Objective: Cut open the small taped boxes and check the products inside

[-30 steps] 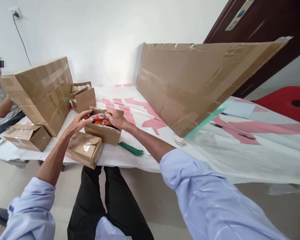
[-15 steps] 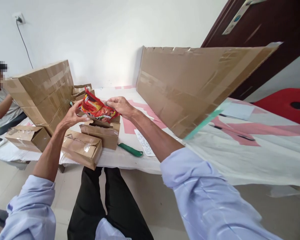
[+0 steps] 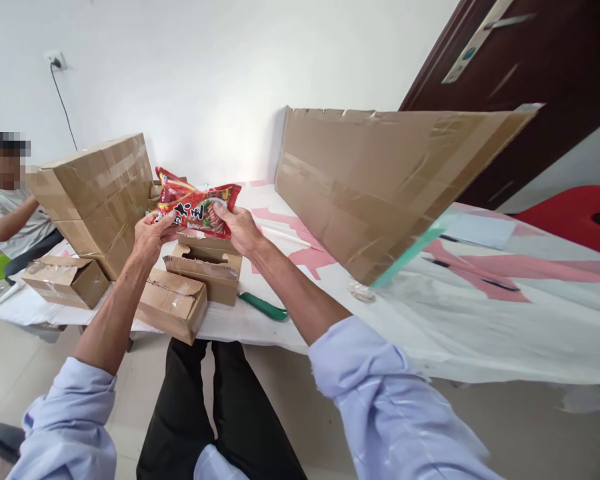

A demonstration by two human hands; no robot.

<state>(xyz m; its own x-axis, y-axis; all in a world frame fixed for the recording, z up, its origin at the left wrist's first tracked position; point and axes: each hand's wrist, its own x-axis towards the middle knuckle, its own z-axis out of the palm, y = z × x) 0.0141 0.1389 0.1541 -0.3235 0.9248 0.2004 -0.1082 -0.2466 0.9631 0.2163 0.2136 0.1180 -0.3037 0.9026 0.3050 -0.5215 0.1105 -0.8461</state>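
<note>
one red packet (image 3: 197, 208) gripped by left hand (image 3: 150, 237) and right hand (image 3: 237, 227), above one open small box (image 3: 205, 267); two shut small boxes nearby.

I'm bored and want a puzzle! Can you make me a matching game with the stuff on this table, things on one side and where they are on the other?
Things:
1. red packet
2. small open box
3. green tool
4. big taped box

Places:
A. lying on the white cloth, right of the small open box
B. held up by the left hand and right hand
C. at the left, near another person
D. just below the red packet, flaps open

Pairs: 1-B, 2-D, 3-A, 4-C.
</note>
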